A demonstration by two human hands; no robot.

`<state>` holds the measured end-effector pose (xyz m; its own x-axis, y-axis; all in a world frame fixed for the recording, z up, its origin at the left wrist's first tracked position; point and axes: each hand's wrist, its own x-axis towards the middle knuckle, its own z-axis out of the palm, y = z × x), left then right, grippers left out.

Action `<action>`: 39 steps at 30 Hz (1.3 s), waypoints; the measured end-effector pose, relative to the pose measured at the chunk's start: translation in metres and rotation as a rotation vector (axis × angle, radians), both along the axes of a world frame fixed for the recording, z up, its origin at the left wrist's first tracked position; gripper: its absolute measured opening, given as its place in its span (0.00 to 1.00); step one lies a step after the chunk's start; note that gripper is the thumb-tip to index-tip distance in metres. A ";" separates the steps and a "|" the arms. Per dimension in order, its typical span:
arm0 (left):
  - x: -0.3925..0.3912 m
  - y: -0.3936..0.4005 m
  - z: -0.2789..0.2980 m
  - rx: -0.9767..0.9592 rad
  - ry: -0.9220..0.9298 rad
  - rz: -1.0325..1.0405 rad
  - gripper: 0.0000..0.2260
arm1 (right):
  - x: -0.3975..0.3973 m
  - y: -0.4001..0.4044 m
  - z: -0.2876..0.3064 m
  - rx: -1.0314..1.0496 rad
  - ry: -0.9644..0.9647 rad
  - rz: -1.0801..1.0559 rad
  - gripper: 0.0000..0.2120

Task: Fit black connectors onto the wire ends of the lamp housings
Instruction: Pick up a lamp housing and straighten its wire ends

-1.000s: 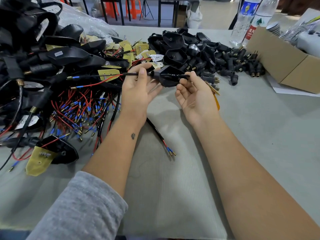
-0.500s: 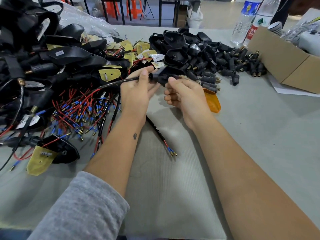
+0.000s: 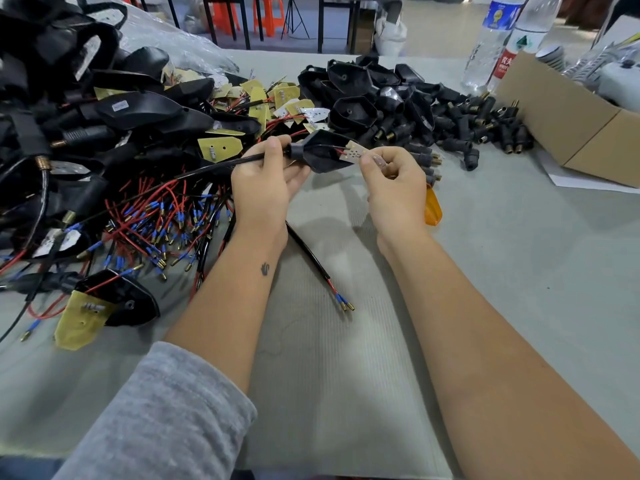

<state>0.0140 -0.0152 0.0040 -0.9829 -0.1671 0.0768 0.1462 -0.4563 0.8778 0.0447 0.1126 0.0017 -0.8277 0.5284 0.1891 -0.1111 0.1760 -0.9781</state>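
Black lamp housing (image 3: 320, 152) held up between both hands, just above the grey worktop (image 3: 519, 271), centre of view. Left hand (image 3: 265, 183) curls round the housing's narrow neck and its black cable (image 3: 221, 166), thumb lying on top of the cable; the cable runs off left toward the pile. Right hand (image 3: 394, 181) is curled, thumb and forefinger pinching the small pale circuit board (image 3: 355, 153) that sticks out of the housing's open right end; thin red wire visible going from the board into the housing.

Left of the hands: big heap of finished-looking housings with wires (image 3: 104, 133), red leads tipped with blue sleeves and brass ends (image 3: 156, 223) spread over the worktop. One housing with a yellow board (image 3: 100, 306) lies apart, near the left forearm. A loose black cable with red and blue ends (image 3: 325, 282) lies between the two forearms.

Behind the hands: pile of empty housings (image 3: 353, 95), and to its right a scatter of black connectors (image 3: 485, 126) with brass tips, well apart from the held housing. Orange lens (image 3: 433, 207) lies just beside the right hand, partly hidden by it. Cardboard box (image 3: 571, 123) at far right, two water bottles (image 3: 498, 39) behind it. Grey sleeve (image 3: 166, 417) on the left arm, right forearm bare.
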 end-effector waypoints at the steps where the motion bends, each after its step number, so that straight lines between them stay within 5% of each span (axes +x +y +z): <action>1: 0.000 0.000 0.000 0.002 -0.005 0.005 0.11 | 0.000 0.000 0.001 0.011 -0.005 0.003 0.05; 11: 0.004 0.002 0.001 0.002 -0.001 -0.152 0.04 | 0.001 -0.004 0.002 -0.046 -0.008 0.093 0.08; 21: 0.005 0.005 -0.004 -0.095 0.005 -0.271 0.09 | 0.000 -0.002 0.001 -0.069 0.011 0.049 0.04; 35: 0.004 0.007 0.000 -0.139 0.007 -0.228 0.10 | 0.000 0.000 -0.004 0.100 0.031 -0.173 0.20; 39: 0.001 0.006 -0.001 -0.121 -0.055 -0.171 0.09 | 0.002 0.001 0.002 0.044 0.004 0.078 0.08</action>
<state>0.0147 -0.0092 0.0028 -0.9994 0.0101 0.0319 0.0261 -0.3611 0.9321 0.0463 0.1137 0.0040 -0.8652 0.4533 0.2145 -0.1304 0.2097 -0.9690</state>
